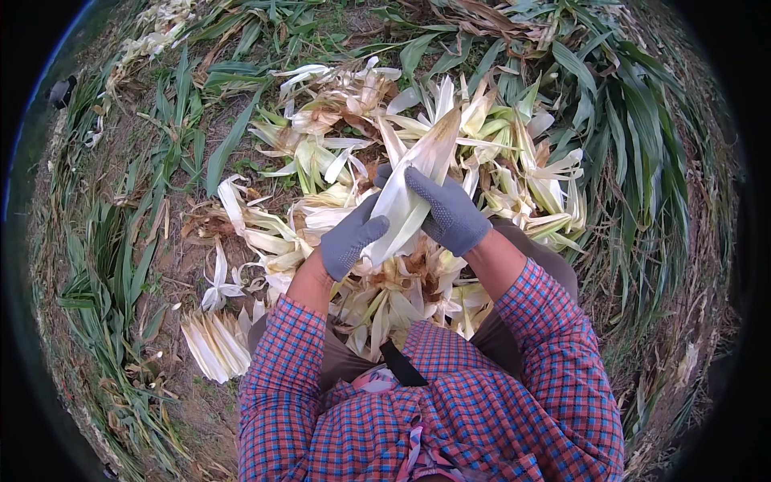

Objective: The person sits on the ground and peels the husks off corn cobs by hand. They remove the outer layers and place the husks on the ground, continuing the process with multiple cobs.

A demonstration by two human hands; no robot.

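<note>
A pale corn husk (405, 202) is held up between my two hands, its brownish tip pointing away from me. Whether an ear is inside it cannot be seen. My left hand (352, 235), in a grey dotted glove, grips its left side near the lower end. On the right edge, my right hand (449, 212) wears a matching glove and has its thumb laid across the front of the husk. Some fingers of both hands are hidden behind it. Directly below and around the hands lies a heap of loose husks (385, 301) with brown silk among them.
A neat stack of flattened husks (217, 346) lies on the soil at the left. Cut green corn stalks and leaves (638, 138) are piled at the right, with more green leaves (108, 283) along the left. My bent knee (545, 259) borders the heap.
</note>
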